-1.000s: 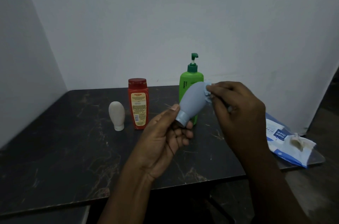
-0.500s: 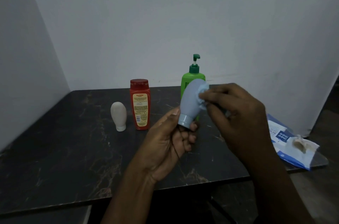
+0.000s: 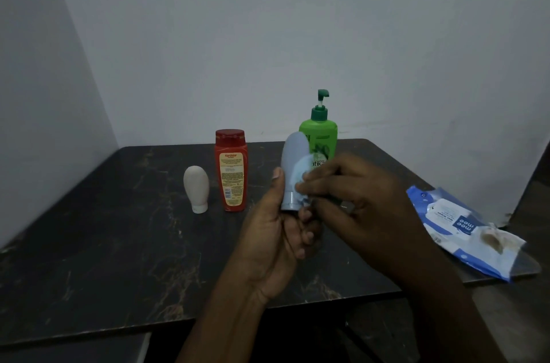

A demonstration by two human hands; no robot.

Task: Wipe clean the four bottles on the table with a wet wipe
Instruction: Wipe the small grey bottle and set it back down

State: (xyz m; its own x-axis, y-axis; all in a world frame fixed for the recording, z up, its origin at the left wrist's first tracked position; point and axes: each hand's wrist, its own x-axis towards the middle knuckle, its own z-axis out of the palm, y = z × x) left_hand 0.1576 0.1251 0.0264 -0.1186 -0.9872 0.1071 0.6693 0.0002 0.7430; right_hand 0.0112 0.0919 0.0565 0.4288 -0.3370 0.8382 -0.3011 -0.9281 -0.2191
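The left hand point(image 3: 276, 240) clenches the cap end of the grey bottle point(image 3: 293, 154) above the desk point(image 3: 119, 243), long axis toward 12 o'clock. From 3 o'clock the right hand point(image 3: 357, 202) apparently pinches the wet wipe point(image 3: 301, 173) against its side.

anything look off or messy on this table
The wipes pack lies crumpled at the table's right edge, with a brownish smudge near its opening. Nothing looks spilled.

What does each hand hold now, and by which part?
The left hand holds the grey bottle by its cap end, at the bottom. The right hand pinches a wipe against the bottle's side.
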